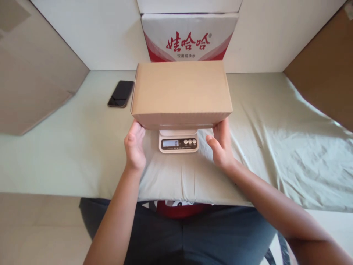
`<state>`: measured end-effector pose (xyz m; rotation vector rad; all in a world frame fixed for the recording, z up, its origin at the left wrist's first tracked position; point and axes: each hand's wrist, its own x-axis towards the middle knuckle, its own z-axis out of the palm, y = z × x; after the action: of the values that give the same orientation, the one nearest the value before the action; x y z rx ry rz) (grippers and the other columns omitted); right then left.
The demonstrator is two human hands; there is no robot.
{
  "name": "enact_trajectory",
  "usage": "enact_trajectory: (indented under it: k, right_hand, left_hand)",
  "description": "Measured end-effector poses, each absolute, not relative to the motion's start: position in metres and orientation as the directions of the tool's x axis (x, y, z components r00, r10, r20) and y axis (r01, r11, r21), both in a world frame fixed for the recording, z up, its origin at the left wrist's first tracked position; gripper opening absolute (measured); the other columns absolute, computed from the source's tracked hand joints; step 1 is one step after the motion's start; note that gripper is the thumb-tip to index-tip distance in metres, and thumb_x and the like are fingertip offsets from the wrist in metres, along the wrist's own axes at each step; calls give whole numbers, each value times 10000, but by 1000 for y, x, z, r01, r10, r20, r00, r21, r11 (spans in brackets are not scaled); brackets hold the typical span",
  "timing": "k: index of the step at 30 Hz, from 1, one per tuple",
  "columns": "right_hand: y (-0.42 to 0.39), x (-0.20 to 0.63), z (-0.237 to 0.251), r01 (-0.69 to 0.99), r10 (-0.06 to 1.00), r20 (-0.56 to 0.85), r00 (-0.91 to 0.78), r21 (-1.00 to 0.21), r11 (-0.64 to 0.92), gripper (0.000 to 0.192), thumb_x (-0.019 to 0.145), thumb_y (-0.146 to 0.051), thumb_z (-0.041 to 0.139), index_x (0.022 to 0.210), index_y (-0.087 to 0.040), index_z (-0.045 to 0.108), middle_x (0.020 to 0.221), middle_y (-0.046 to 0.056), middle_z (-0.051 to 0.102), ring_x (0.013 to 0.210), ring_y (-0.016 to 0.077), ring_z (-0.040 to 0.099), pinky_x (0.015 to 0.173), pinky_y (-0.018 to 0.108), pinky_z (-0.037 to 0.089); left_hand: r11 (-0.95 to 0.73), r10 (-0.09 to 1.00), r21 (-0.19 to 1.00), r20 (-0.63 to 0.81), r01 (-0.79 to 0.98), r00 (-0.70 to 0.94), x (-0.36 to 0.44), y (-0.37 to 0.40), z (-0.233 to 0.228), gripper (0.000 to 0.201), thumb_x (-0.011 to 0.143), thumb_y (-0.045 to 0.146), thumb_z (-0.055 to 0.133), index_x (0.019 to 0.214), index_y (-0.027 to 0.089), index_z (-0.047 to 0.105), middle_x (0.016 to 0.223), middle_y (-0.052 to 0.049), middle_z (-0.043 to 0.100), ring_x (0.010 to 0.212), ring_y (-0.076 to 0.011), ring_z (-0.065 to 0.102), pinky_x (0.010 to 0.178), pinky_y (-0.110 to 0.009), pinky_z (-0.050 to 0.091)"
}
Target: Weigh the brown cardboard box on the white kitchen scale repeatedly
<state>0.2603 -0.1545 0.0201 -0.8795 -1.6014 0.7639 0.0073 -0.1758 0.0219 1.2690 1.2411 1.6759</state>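
In the middle of the table (55,154), which has a pale green cloth (275,147) thrown over it, there's a plain brown cardboard box (181,92), closed up, sitting over a small white kitchen scale (178,141). The box covers most of the scale, so only the front strip with the display and three round buttons pokes out from under the near edge. The display reads 0, and honestly I can't tell if the box is actually resting on the platform or being held just above it.

The left hand (134,147) is at the box's near left bottom corner, fingertips tucked up under the edge, thumb on the outside. The right hand (221,145) mirrors it at the near right bottom corner, fingers going under the box and thumb sticking out toward the scale. So the grip on both sides is a loose, fairly wide cupping of the box's lower corners, not a tight squeeze.

A black phone (121,94) lies face up on the cloth just to the left of the box, apart from it. Behind the box, against the white back wall, stands a white and red carton (189,36) with red Chinese lettering, and another white box sits on top of that. Brown cardboard panels (33,81) lean at the left and right edges. The cloth is wrinkled over on the right side.
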Motion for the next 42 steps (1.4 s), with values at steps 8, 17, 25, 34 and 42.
enact_trajectory:
  k: [8,17,25,34,42]
  right_hand:
    - [-152,262,18,141,879,462,-119,-868,475,698,961,-694,573,1579,-399,438,1616,61,563,1490,349,551,1282,568,477]
    - [-148,265,17,117,888,451,-91,-881,459,640,960,-654,595,1535,-386,510,1594,62,592,1470,353,577,1278,592,481]
    - [-129,281,-9,51,905,420,74,-908,417,687,965,-709,517,1603,-492,383,1761,-54,423,1680,296,366,1398,613,323]
    - [-97,298,-28,-67,939,247,240,-960,270,551,954,-664,536,1431,-393,588,1638,11,594,1583,294,521,1372,616,341]
    - [-89,298,-27,-169,957,190,220,-959,229,611,917,-678,600,1427,-341,601,1640,32,606,1611,286,487,1402,595,293]
  left_hand:
    - [-259,924,965,258,34,-282,4,-176,16,882,920,897,321,1476,308,671,1657,-79,581,1634,-366,406,1343,-547,323]
    - [-275,911,960,279,54,-305,6,-177,13,881,940,872,337,1498,277,669,1648,-92,591,1607,-358,451,1340,-520,340]
    - [-297,793,931,364,213,-488,-13,-168,11,861,951,890,241,1561,387,582,1751,0,461,1685,-282,307,1355,-460,321]
    - [-268,832,961,268,71,-486,-26,-139,-13,856,967,865,222,1565,358,567,1756,-33,453,1676,-283,331,1350,-470,309]
    - [-259,854,966,239,21,-461,-30,-117,-20,873,975,852,268,1555,289,598,1742,-93,465,1651,-263,387,1334,-424,344]
